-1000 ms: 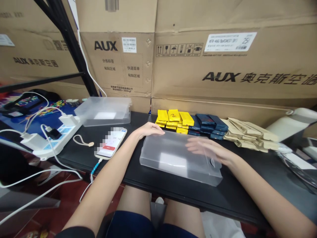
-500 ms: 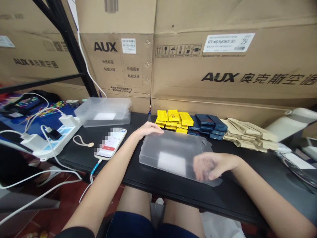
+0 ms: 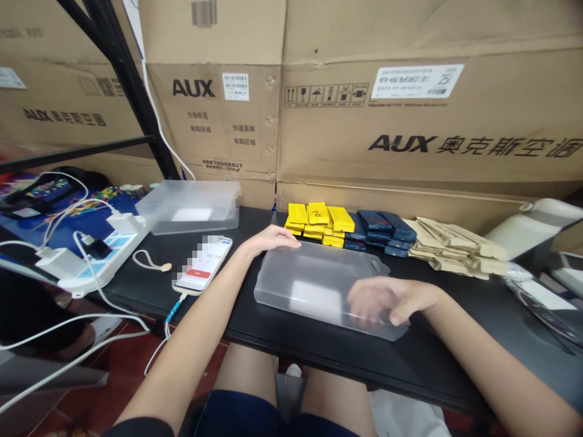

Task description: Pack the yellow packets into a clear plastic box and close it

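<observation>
A clear, frosted plastic box lies flat at the table's front, with a white label showing through it. My left hand holds its far left edge, fingers together along the rim. At the box's right end, my right hand has its fingers inside, blurred behind the plastic. They look spread, and the right thumb is apart from them near the end flap. I see nothing held in the right hand.
Behind the box sit piles of yellow packets, dark blue packets and beige packets. To the left are a phone, a power strip and more clear boxes. A white bottle lies tilted at right.
My right hand's fingers have moved slightly left, deeper inside the box, and the thumb sits a little more apart. My left hand stays at the far left edge.
</observation>
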Available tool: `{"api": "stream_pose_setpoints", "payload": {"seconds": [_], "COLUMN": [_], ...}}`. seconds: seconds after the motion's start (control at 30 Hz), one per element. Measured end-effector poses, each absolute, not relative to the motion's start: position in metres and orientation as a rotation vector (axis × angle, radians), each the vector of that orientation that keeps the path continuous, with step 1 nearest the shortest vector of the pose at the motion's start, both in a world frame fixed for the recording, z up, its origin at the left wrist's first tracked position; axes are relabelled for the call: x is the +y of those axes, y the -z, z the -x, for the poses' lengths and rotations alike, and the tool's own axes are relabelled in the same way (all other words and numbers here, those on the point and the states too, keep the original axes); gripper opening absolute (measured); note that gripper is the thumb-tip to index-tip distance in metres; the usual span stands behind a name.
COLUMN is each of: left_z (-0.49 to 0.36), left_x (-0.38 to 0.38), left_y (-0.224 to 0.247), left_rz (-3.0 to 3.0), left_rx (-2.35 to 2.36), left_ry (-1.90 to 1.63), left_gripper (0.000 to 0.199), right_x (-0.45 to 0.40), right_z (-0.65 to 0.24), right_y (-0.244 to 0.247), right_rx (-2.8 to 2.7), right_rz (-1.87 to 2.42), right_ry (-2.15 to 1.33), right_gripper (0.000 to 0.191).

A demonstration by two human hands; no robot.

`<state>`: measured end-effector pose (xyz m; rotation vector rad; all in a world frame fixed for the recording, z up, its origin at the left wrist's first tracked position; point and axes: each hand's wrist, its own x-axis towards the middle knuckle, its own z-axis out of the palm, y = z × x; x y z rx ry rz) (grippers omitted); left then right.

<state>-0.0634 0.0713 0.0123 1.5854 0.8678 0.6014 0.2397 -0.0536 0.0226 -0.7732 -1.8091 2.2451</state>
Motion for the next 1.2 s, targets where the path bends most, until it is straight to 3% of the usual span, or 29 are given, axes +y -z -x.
{"api": "stream_pose_setpoints", "payload": {"seconds": [0.27, 0.7, 0.9, 1.2], "left_z": [0.062, 0.064, 0.066, 0.064], "left_x": [0.069, 0.072, 0.072, 0.07], "left_y": [-0.012, -0.01, -0.011, -0.014], "left_rz": [-1.603, -1.615, -1.606, -1.546], "left_rx": [0.798, 0.774, 0.833, 0.911], "left_ry": [-0.54, -0.561, -0.58, -0.652], "left_gripper": [0.028, 0.023, 0.026, 0.025], "right_x": [-0.046, -0.03, -0.032, -0.024], "right_z": [-0.241, -0.249, -0.248, -0.25], "right_y": [-0.012, 0.0, -0.006, -0.001], "right_rx": [-1.594, -1.199, -1.253, -1.008], "right_rz": [0.847, 1.133, 1.229, 1.373], "right_ry": [-1.819, -1.712, -1.539, -1.249], "right_gripper": [0.057, 0.03, 0.031, 0.008]}}
